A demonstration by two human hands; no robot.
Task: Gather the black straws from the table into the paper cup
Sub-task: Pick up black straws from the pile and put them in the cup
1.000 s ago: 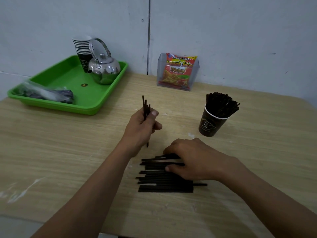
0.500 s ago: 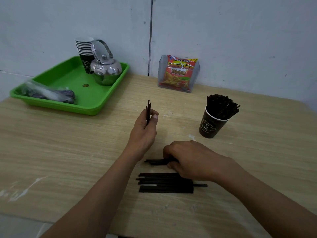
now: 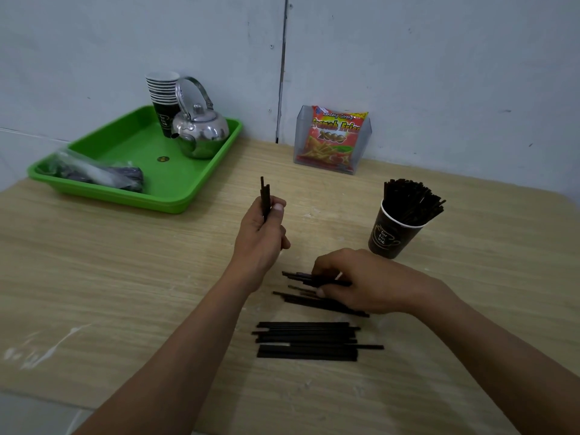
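Dark paper cup [image 3: 390, 238] on wooden desk [image 3: 125, 277] crammed with black straws [image 3: 408, 199], left hand [image 3: 259, 240] fingers gripping a few upright, right hand [image 3: 370, 282] fingers curled round several lying flat, loose pile [image 3: 306, 340] nearer, green plastic tray [image 3: 175, 199] holding stacked cups [image 3: 161, 89], steel kettle [image 3: 201, 130], clear bag [image 3: 94, 172], contents perhaps straws.

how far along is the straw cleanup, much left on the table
Well along, not finished. Done: the paper cup is packed with black straws. In hand: the left hand grips a small upright bundle, and the right hand pinches a few more straws on the table. Left: a loose row under that hand and a flat pile nearer the person.
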